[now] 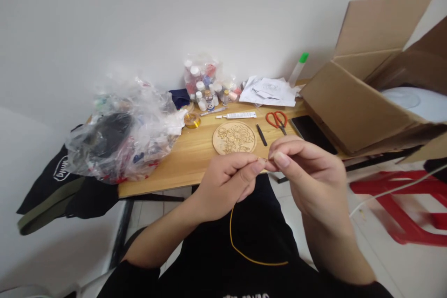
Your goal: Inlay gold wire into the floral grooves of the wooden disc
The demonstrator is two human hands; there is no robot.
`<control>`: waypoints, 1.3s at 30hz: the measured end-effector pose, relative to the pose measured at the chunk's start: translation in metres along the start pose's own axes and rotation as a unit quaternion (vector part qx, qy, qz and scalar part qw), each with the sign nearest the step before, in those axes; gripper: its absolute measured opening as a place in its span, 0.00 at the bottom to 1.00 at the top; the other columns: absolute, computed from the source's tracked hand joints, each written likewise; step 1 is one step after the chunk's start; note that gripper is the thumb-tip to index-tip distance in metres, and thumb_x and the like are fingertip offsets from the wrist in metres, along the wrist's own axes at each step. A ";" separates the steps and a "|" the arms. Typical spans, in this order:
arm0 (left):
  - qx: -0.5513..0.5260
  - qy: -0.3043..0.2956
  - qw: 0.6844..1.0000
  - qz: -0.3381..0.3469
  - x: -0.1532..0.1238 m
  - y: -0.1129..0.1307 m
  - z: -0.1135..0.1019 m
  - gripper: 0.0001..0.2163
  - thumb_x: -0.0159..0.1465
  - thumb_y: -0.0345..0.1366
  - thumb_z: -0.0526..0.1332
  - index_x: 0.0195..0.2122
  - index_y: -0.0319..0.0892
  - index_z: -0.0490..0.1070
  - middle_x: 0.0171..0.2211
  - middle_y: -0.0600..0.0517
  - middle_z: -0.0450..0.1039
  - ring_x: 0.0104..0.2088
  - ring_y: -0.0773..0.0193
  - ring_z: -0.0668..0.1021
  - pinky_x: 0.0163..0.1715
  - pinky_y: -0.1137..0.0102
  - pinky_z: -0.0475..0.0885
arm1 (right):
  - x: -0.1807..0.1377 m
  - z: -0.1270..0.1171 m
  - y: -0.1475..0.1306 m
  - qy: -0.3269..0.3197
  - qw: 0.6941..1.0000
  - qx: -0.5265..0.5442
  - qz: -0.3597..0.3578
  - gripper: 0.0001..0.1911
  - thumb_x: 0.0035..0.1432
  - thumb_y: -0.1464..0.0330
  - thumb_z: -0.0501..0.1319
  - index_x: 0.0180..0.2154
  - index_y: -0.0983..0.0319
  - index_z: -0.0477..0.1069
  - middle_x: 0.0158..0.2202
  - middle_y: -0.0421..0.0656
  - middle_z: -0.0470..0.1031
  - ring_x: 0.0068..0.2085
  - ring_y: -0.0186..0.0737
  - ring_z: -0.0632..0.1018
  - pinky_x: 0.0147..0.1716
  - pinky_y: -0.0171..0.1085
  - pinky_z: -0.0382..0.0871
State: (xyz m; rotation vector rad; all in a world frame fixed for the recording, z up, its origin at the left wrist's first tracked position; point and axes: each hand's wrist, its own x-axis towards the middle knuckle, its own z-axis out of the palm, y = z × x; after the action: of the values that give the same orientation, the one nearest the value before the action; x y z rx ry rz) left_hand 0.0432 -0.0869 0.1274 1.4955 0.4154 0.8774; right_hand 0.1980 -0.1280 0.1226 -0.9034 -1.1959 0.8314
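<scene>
My left hand (232, 179) is closed, pinching a thin golden-yellow cord (232, 237) whose free end hangs below and curves to the right. Thumb and forefinger of my right hand (310, 172) meet close to the left fingertips, pinching a short bit of the same cord between the two hands. The exact part held there is too small to make out. Behind the hands lies a round wooden disc (233, 138) with a carved flower pattern. Black tweezers (261, 135) and orange-handled scissors (277, 121) lie to its right.
A tube (240, 115) and a spool of golden wire (192, 120) lie behind the disc. Small bottles (208, 99), papers (268, 91) and a phone (312, 132) are on the table. Plastic bags (139, 125) crowd the left; an open cardboard box (352, 102) stands right, above a red stool (401, 205).
</scene>
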 end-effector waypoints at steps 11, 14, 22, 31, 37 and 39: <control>-0.088 -0.007 0.991 -0.101 0.011 -0.020 -0.010 0.11 0.70 0.39 0.55 0.39 0.43 0.77 0.12 0.63 0.55 0.14 0.79 0.58 0.16 0.81 0.53 | -0.001 -0.056 0.025 0.081 0.989 0.007 0.123 0.07 0.58 0.65 0.64 0.29 0.60 0.74 0.29 0.40 0.70 0.27 0.30 0.69 0.25 0.32 0.62; -0.088 -0.014 0.989 -0.121 0.013 -0.032 -0.010 0.11 0.70 0.39 0.56 0.39 0.43 0.77 0.12 0.63 0.55 0.14 0.79 0.59 0.17 0.80 0.54 | -0.014 -0.089 0.033 0.163 0.973 -0.036 0.158 0.08 0.55 0.62 0.66 0.28 0.60 0.76 0.26 0.41 0.70 0.26 0.32 0.69 0.23 0.33 0.61; -0.082 -0.041 0.982 -0.168 0.017 -0.060 0.001 0.12 0.70 0.39 0.55 0.38 0.40 0.76 0.12 0.63 0.55 0.14 0.79 0.59 0.23 0.78 0.60 | -0.037 -0.109 0.042 0.232 0.948 -0.096 0.196 0.11 0.47 0.60 0.70 0.26 0.59 0.74 0.21 0.37 0.67 0.23 0.30 0.67 0.23 0.32 0.61; -0.145 -0.042 0.969 -0.194 0.019 -0.062 -0.001 0.12 0.69 0.39 0.55 0.37 0.40 0.76 0.12 0.62 0.55 0.14 0.78 0.58 0.19 0.77 0.54 | -0.051 -0.158 0.070 0.051 0.812 -0.474 0.336 0.23 0.47 0.55 0.65 0.11 0.59 0.62 0.10 0.40 0.60 0.16 0.36 0.63 0.20 0.38 0.57; -0.144 -0.063 0.967 -0.202 0.019 -0.059 0.003 0.13 0.70 0.40 0.55 0.38 0.38 0.75 0.13 0.62 0.55 0.14 0.78 0.58 0.18 0.77 0.53 | -0.034 -0.088 0.042 0.041 0.925 -0.337 0.170 0.07 0.57 0.62 0.62 0.33 0.56 0.77 0.34 0.41 0.79 0.36 0.39 0.77 0.36 0.38 0.71; -0.124 -0.061 0.971 -0.193 0.020 -0.058 0.005 0.12 0.69 0.39 0.55 0.38 0.38 0.75 0.13 0.62 0.55 0.14 0.78 0.58 0.18 0.78 0.54 | -0.026 -0.062 0.033 0.040 0.964 -0.236 0.113 0.06 0.60 0.65 0.61 0.37 0.53 0.78 0.37 0.39 0.78 0.41 0.36 0.77 0.40 0.35 0.72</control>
State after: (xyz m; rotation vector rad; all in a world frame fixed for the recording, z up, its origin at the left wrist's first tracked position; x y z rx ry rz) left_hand 0.0738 -0.0673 0.0781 1.1779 0.4692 0.5048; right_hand 0.2530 -0.1461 0.0746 -1.4721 -1.2570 0.6900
